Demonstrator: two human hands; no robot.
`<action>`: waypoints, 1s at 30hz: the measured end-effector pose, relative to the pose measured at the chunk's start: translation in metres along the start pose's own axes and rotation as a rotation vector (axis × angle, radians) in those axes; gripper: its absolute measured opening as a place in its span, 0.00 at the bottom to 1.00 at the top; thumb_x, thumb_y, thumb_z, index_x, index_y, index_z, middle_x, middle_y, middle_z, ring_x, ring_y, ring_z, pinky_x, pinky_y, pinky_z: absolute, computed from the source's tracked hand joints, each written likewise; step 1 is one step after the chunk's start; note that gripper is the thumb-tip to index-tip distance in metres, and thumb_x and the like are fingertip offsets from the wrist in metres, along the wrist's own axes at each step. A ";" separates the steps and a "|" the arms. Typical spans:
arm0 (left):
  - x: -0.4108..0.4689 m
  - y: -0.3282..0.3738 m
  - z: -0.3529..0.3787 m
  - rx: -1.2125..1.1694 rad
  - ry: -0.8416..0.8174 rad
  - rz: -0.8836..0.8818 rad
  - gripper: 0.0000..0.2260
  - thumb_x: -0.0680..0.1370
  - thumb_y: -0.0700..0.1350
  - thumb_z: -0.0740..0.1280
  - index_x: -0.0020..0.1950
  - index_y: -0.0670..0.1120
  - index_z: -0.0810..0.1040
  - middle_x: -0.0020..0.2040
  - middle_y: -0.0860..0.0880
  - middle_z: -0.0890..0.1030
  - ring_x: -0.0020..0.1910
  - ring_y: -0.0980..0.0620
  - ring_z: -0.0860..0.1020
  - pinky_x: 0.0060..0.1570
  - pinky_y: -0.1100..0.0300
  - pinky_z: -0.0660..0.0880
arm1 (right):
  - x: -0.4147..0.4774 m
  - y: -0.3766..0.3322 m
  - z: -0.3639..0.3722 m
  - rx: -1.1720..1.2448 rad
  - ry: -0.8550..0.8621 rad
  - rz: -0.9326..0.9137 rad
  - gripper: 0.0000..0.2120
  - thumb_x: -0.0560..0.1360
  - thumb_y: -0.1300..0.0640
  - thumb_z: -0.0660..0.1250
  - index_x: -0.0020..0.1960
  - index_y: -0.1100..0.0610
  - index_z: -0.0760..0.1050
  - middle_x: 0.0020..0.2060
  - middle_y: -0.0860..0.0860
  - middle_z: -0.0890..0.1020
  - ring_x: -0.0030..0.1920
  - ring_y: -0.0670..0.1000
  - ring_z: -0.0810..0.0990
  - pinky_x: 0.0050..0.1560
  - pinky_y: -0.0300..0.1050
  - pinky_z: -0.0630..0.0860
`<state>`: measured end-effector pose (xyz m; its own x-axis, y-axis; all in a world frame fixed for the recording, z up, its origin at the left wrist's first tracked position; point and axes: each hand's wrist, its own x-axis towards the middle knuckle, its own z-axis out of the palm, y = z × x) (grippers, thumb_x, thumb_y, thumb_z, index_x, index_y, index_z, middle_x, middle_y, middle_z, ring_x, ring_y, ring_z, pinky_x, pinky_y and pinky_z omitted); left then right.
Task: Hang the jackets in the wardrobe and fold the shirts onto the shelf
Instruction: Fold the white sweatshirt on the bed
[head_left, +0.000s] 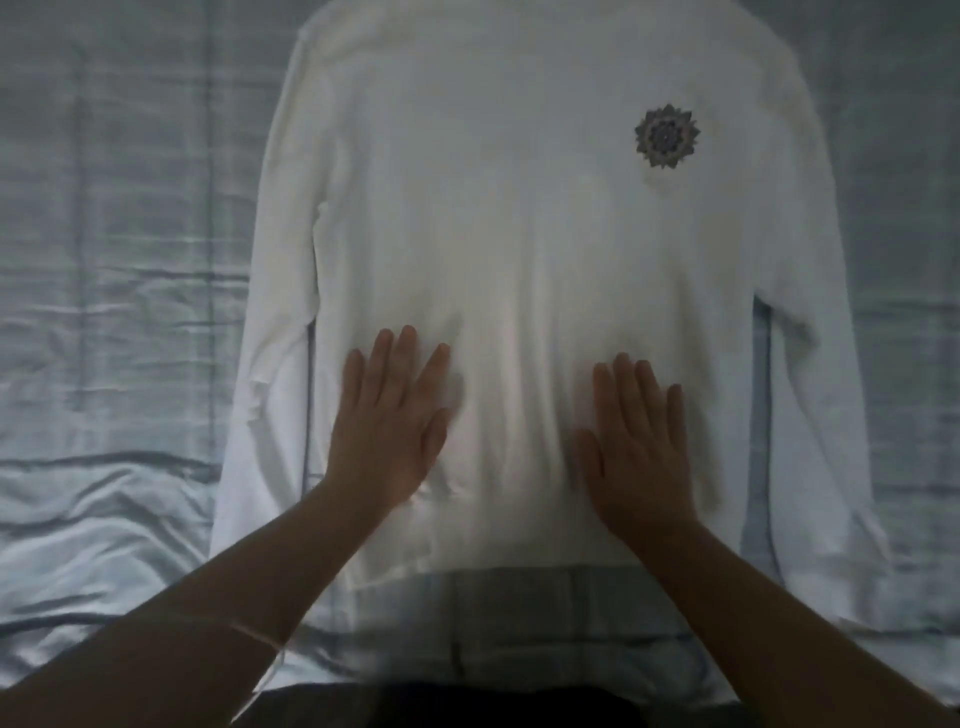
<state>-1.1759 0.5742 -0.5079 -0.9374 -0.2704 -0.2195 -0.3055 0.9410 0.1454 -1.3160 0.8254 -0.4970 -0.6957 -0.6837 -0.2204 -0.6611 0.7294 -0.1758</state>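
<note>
A white long-sleeved shirt (519, 208) lies spread flat on the bed, collar away from me, both sleeves straight down along its sides. A small dark flower emblem (667, 136) marks its chest at the right. My left hand (387, 421) rests flat on the lower left of the shirt's body, fingers straight and slightly spread. My right hand (636, 441) lies flat on the lower right of the body in the same way. The hem sits just below my wrists. The top of the collar is cut off by the frame.
A pale grey-blue bed sheet (114, 260) with creases and stitched lines covers the whole surface under the shirt. The bed's near edge (467, 696) runs along the bottom, dark beyond it. No other clothes are in view.
</note>
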 end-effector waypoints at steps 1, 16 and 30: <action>-0.009 -0.002 0.004 -0.005 -0.014 -0.013 0.26 0.84 0.56 0.48 0.81 0.48 0.57 0.80 0.37 0.57 0.79 0.36 0.54 0.76 0.36 0.51 | -0.007 0.004 0.004 -0.011 -0.019 0.004 0.30 0.82 0.47 0.52 0.80 0.59 0.54 0.79 0.59 0.55 0.80 0.59 0.50 0.76 0.66 0.50; -0.081 0.004 0.000 -0.140 -0.024 0.082 0.28 0.84 0.55 0.53 0.81 0.46 0.55 0.81 0.43 0.53 0.81 0.42 0.49 0.78 0.43 0.48 | -0.073 0.030 -0.013 0.085 -0.043 -0.031 0.30 0.80 0.49 0.54 0.79 0.57 0.55 0.80 0.57 0.55 0.80 0.56 0.49 0.78 0.60 0.48; -0.131 -0.014 0.011 -0.005 -0.283 0.238 0.30 0.84 0.53 0.51 0.82 0.48 0.42 0.82 0.45 0.44 0.81 0.43 0.43 0.78 0.46 0.46 | -0.104 0.079 -0.026 -0.064 -0.359 -0.083 0.47 0.65 0.74 0.61 0.81 0.53 0.53 0.80 0.54 0.54 0.79 0.57 0.52 0.76 0.55 0.59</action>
<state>-1.0467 0.5988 -0.4918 -0.8993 0.0237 -0.4367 -0.0857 0.9696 0.2292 -1.3034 0.9540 -0.4631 -0.5037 -0.6805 -0.5322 -0.7353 0.6611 -0.1493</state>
